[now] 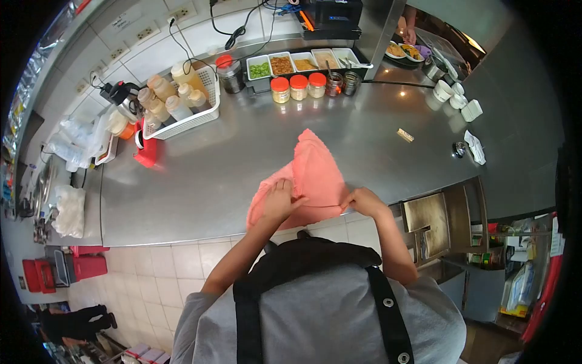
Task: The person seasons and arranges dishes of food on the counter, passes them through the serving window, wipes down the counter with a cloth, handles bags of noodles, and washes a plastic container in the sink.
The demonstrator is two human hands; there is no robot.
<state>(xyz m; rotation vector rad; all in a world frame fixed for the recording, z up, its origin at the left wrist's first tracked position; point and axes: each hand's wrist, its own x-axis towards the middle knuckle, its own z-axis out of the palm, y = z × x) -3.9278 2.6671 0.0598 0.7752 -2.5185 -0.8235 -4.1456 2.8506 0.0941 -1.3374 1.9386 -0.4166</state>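
A salmon-pink cloth (pixel 318 170) lies partly folded near the front edge of the steel counter (pixel 182 200), with one corner pointing to the back and its lower left part reaching the edge. My left hand (pixel 280 201) rests flat on the cloth's left half, fingers stretched out and thumb apart. At the cloth's right front corner, my right hand (pixel 365 202) pinches the fabric between thumb and fingers.
A white basket of bottles (pixel 188 126) stands back left beside a red tape dispenser (pixel 145 151). Red-lidded jars (pixel 298 87) and trays of toppings (pixel 281 65) line the back. Small white bowls (pixel 443 91) sit at right. Another person (pixel 76 321) is far left; another's hand (pixel 410 35) shows back right.
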